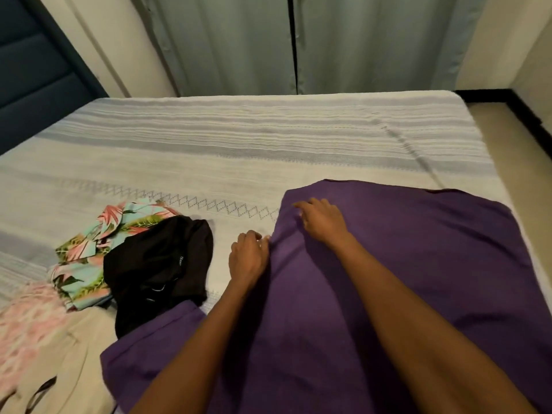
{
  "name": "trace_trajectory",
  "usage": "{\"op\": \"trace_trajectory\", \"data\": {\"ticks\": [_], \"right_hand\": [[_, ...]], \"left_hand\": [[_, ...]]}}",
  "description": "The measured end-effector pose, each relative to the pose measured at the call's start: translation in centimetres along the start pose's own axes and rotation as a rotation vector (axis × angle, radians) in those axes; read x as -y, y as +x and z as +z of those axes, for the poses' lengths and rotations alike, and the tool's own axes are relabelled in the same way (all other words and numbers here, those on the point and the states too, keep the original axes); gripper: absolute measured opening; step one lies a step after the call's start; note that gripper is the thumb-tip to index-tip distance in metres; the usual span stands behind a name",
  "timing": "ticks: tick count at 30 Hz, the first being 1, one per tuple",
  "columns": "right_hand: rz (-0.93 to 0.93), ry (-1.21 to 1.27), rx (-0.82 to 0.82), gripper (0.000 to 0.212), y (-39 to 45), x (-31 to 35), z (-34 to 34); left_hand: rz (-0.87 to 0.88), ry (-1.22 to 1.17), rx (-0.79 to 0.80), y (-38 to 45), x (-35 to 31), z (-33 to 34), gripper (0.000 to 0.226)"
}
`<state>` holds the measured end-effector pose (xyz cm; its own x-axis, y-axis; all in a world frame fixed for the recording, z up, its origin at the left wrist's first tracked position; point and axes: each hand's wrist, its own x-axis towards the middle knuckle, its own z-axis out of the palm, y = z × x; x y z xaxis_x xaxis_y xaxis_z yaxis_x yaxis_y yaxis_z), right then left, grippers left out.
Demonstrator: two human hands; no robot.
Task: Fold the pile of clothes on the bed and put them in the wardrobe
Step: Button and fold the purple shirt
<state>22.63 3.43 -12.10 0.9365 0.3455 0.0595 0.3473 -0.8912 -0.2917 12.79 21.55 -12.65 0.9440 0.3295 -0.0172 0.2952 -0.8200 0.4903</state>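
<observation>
Hidden and cut-off parts, bed view

The spread-out purple cloth garment (403, 264) is running off the bottom and right picture edges, and both forearms are covering its middle. The left hand (248, 258) is curling its fingertips out of sight at the purple edge; whether they are pinching it cannot be told. The crumpled black garment (158, 264) is hiding part of the tropical leaf-print shirt (86, 252), and its small white label is too small to read. The pink-and-white patterned fabric (27, 324) and the beige cloth (74, 369) are being cut off at the left and bottom edges.
</observation>
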Motion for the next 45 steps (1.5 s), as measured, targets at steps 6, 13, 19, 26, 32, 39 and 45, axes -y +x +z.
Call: {"op": "trace_trajectory", "data": {"ticks": [6,13,19,26,32,39,45], "right_hand": [[-0.112,-0.188,0.08,0.042,7.5,1.6,1.8],[-0.04,-0.211,0.007,0.026,11.9,1.6,0.8],[-0.005,-0.13,-0.024,0.039,9.3,1.4,2.5],[-0.095,-0.077,0.056,0.042,0.6,5.1,2.2],[-0.325,0.103,0.122,0.028,-9.3,12.6,2.0],[-0.225,0.079,0.407,0.055,-15.0,20.1,2.6],[-0.029,0.169,0.499,0.061,-15.0,23.2,3.0]], "left_hand": [[0.022,0.072,0.214,3.2,-0.2,0.3,0.032],[0.037,-0.012,0.028,3.0,0.2,0.6,0.017],[0.04,-0.133,-0.002,2.1,1.7,0.8,0.022],[0.182,-0.278,0.016,-4.1,4.6,-2.3,0.019],[0.133,-0.201,-0.35,-14.8,8.7,-7.1,0.015],[-0.623,-0.51,-0.402,-23.4,14.7,-10.4,0.043],[-0.694,-0.803,-0.238,-22.9,17.9,-11.6,0.037]]}}
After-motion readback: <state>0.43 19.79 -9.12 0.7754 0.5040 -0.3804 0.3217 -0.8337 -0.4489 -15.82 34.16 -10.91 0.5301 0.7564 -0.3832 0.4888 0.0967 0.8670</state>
